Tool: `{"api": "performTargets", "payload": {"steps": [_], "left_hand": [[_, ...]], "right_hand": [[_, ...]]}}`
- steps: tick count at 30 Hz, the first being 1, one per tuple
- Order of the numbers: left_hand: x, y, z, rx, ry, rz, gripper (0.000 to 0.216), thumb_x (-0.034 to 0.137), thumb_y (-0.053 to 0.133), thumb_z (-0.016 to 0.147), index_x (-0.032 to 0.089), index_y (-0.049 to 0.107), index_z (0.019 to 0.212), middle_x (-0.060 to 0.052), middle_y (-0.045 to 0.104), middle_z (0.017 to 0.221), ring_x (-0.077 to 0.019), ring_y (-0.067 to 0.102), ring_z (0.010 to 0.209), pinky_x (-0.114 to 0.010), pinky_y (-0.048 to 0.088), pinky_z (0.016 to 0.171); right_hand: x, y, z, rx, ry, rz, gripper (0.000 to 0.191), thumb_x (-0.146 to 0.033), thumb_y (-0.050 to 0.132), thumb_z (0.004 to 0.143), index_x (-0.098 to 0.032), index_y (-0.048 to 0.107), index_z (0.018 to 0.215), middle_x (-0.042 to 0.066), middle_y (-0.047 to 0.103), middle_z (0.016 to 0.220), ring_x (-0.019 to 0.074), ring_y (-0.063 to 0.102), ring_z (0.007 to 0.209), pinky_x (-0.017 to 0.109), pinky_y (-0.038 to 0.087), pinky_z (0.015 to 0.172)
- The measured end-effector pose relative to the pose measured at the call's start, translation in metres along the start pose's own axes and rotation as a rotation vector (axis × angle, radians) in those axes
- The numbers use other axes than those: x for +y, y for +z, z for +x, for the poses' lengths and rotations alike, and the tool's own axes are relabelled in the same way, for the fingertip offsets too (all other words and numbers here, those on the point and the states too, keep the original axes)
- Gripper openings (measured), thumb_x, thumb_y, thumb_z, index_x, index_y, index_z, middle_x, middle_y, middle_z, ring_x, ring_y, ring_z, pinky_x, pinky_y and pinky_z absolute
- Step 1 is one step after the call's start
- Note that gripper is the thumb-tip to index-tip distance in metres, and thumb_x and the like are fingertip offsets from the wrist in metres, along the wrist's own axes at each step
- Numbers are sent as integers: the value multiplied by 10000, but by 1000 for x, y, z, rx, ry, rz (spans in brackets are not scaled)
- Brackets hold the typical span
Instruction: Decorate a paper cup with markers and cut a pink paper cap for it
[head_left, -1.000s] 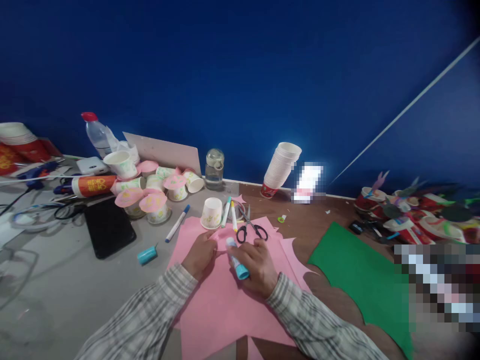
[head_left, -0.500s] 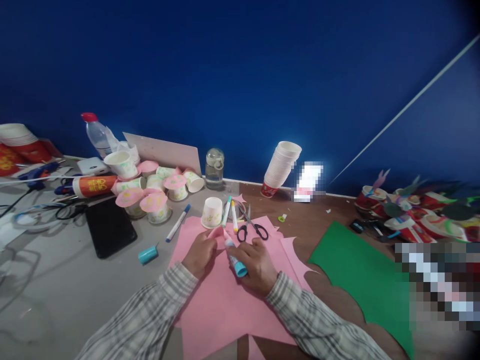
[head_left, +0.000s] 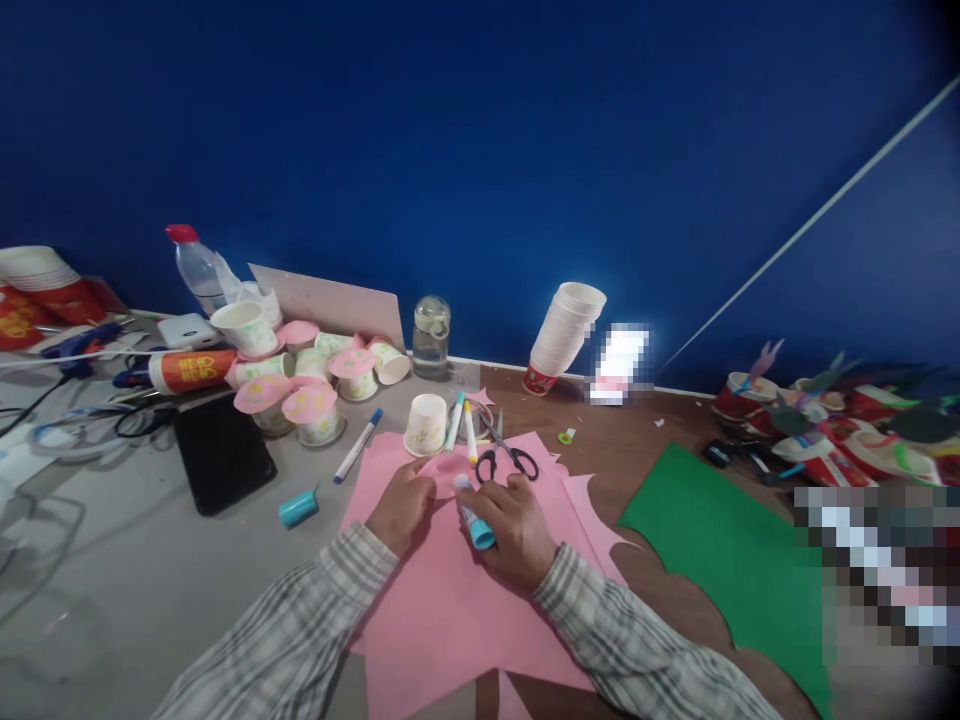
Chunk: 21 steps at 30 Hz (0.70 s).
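Observation:
My left hand (head_left: 405, 508) pinches a small pink paper piece (head_left: 444, 470) above a large pink sheet (head_left: 442, 620). In my right hand (head_left: 517, 530) is a blue-and-white glue stick (head_left: 475, 520), its white tip close to the small piece; I cannot tell whether they touch. An upside-down paper cup (head_left: 427, 425) stands just beyond my hands. Scissors (head_left: 507, 460) with black handles lie at the sheet's far edge, near a green-capped marker (head_left: 454, 422) and a yellow-capped marker (head_left: 470, 432). To the left are a blue glue cap (head_left: 298, 509) and a blue-capped marker (head_left: 358, 446).
Several cups with pink paper discs (head_left: 310, 402) cluster at the left behind a black tablet-like slab (head_left: 223, 452). A glass bottle (head_left: 431, 338) and a tilted stack of cups (head_left: 565, 335) stand by the wall. Green paper (head_left: 720, 560) lies at right, near decorated red cups (head_left: 817, 450).
The small pink piece has gone from bent upward to lying flatter in my left fingers. My right hand still holds the glue stick in nearly the same place.

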<state>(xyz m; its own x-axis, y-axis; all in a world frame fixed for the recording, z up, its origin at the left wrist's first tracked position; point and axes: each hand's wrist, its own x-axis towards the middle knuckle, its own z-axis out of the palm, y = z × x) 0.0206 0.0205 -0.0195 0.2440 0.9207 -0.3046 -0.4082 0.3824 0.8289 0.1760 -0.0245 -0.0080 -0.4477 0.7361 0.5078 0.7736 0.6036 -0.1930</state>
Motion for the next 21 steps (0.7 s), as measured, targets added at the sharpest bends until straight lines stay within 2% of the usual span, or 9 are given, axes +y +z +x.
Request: {"api": "performTargets", "payload": {"steps": [4,6,9,11,13,17,21], "left_hand": [[6,5,0,52,-4,-12,511,49,440,379,155,653,831,-75,690,839,-264,584,842,-415,497,759],[8,6,-1,64,-9,-11,512,51,440,378,156,650,833,-72,690,810,-262,589,816,-409,501,736],[5,5,-2,42,-15,24,509,61,452,396,160,641,858,-40,675,701,-223,594,688,-357,505,647],[2,4,-3,10,-15,50,484,77,476,421,166,637,869,-19,658,658,-196,581,622,-323,495,599],[2,5,-4,-16,-19,47,434,102,510,445,165,639,855,-26,663,692,-201,584,660,-324,493,616],[7,10,-5,31,-55,-6,375,107,543,434,157,648,790,-79,685,798,-252,583,802,-383,500,682],[8,9,-4,32,-45,-7,486,60,496,406,170,653,852,-65,688,817,-238,587,782,-371,502,684]], "right_hand": [[10,0,-5,122,68,-31,292,-258,577,753,-206,568,1040,18,637,679,200,569,574,335,319,625],[9,-1,-6,191,25,6,320,-264,583,751,-206,550,1065,18,645,691,197,572,575,343,327,640],[1,-2,-3,133,-78,49,325,-268,581,758,-222,540,1078,5,648,706,177,570,566,335,325,641],[-3,-3,0,50,-84,34,287,-248,561,772,-228,557,1058,0,639,699,171,565,569,316,311,615],[-4,-2,3,12,-53,2,270,-227,551,771,-224,571,1041,2,630,698,172,560,578,308,303,602],[4,-1,1,62,25,-53,305,-206,571,718,-217,585,1022,4,618,689,182,554,577,322,311,629],[5,-2,-3,93,7,-35,313,-223,557,746,-226,559,1060,7,624,692,182,556,563,338,322,648]]}}
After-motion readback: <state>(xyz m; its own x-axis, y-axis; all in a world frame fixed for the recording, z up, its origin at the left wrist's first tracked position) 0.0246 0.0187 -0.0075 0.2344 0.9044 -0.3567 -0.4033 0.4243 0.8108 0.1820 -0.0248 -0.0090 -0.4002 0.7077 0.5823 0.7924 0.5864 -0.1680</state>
